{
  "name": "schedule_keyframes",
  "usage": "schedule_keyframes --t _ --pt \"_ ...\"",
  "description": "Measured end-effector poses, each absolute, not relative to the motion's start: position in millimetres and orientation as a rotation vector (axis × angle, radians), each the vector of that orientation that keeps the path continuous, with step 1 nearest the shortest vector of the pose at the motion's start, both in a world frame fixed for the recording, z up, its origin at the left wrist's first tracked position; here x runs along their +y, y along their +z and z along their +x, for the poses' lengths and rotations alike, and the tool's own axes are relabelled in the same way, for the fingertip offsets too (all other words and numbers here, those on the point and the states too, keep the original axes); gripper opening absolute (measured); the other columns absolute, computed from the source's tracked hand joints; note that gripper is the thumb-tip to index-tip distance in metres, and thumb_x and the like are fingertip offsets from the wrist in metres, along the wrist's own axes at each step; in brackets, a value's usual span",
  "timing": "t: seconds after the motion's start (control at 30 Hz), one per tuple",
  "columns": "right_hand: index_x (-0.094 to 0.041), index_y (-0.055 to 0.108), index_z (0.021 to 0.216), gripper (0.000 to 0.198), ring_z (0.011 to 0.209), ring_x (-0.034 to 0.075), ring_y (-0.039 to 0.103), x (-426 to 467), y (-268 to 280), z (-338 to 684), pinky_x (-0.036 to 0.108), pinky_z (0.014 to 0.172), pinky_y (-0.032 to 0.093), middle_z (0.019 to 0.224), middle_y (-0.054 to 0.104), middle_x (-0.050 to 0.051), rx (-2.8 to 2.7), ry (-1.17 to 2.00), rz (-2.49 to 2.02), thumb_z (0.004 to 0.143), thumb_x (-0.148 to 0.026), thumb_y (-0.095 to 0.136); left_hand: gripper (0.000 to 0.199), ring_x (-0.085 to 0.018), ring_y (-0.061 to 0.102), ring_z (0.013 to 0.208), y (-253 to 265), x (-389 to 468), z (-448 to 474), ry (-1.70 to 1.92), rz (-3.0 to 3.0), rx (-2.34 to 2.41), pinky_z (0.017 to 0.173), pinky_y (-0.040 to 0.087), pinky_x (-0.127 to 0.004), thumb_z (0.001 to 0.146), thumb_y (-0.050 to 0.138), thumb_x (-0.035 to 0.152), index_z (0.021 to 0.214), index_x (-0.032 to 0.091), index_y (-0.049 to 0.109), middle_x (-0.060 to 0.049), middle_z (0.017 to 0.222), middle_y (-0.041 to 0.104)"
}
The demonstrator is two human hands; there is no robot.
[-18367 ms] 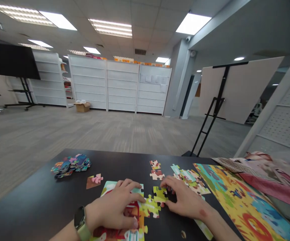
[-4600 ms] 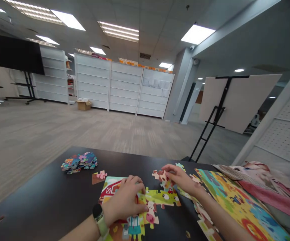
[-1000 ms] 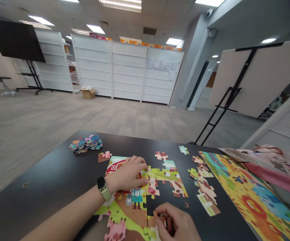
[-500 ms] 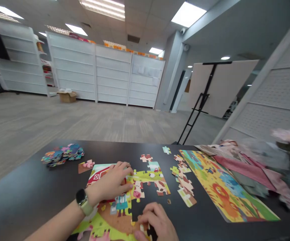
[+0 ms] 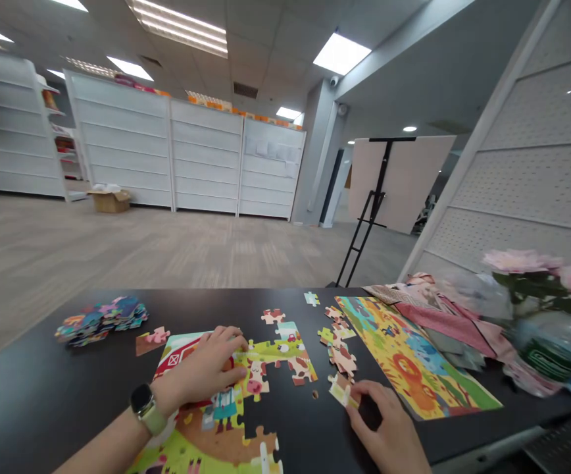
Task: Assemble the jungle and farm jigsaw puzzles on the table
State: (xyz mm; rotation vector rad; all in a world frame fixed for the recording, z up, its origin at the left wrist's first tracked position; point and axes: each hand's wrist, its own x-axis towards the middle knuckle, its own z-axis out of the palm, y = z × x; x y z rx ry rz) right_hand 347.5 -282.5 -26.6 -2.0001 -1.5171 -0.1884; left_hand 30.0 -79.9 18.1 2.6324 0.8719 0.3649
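A partly assembled farm puzzle (image 5: 216, 434) lies on the black table, with a red barn, a cow and a gap right of its middle. My left hand (image 5: 207, 366), wearing a watch (image 5: 143, 403) at the wrist, rests flat over the barn area, fingers stretched out. To the right, my right hand (image 5: 387, 421) pinches the edge of a brown and green puzzle piece (image 5: 341, 391) between thumb and fingers. That piece sits at the near end of a row of loose cow-patterned pieces (image 5: 342, 359).
A yellow animal picture (image 5: 414, 372) lies right of the loose pieces, beside a pink cloth (image 5: 443, 319) and a flower vase (image 5: 546, 336). Puzzle pieces are heaped (image 5: 100, 321) at the far left. A pink-pig piece (image 5: 153, 338) lies nearer the puzzle.
My right hand has left the puzzle's lower right edge, where a piece now sits, and moved right onto a loose piece. My left hand stays on the puzzle. The view has turned right.
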Motion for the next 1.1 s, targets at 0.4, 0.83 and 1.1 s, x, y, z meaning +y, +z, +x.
schedule_keyframes --t 0.4,0.83,1.1 --pt "-0.023 0.068 0.106 0.030 0.110 0.025 0.067 -289.9 -17.1 351.0 0.033 0.089 0.057 0.117 0.070 0.010 -1.630 0.016 -1.926 0.081 -0.030 0.054 0.025 -0.032 0.047 0.124 14.8 -77.7 29.3 0.362 2.626 0.852 0.103 0.039 -0.051 0.091 0.061 0.038 0.114 0.027 0.061 -0.007 0.134 0.054" --pt "-0.023 0.072 0.103 0.035 0.099 0.029 0.069 -240.1 -10.3 364.0 0.041 0.085 0.056 0.107 0.075 0.008 -1.364 -0.076 -2.084 0.079 -0.048 0.062 0.026 -0.032 0.048 0.124 14.1 -76.5 30.0 0.373 2.617 0.849 0.109 0.035 -0.052 0.089 0.064 0.036 0.113 0.028 0.061 -0.006 0.134 0.055" --pt "-0.023 0.068 0.115 0.039 0.101 0.027 0.068 -257.3 -16.9 355.2 0.035 0.076 0.058 0.119 0.070 0.011 -1.482 -0.121 -1.926 0.084 -0.045 0.059 0.028 -0.034 0.047 0.125 13.2 -77.7 29.1 0.368 2.633 0.858 0.106 0.037 -0.053 0.089 0.063 0.037 0.116 0.028 0.060 -0.007 0.135 0.054"
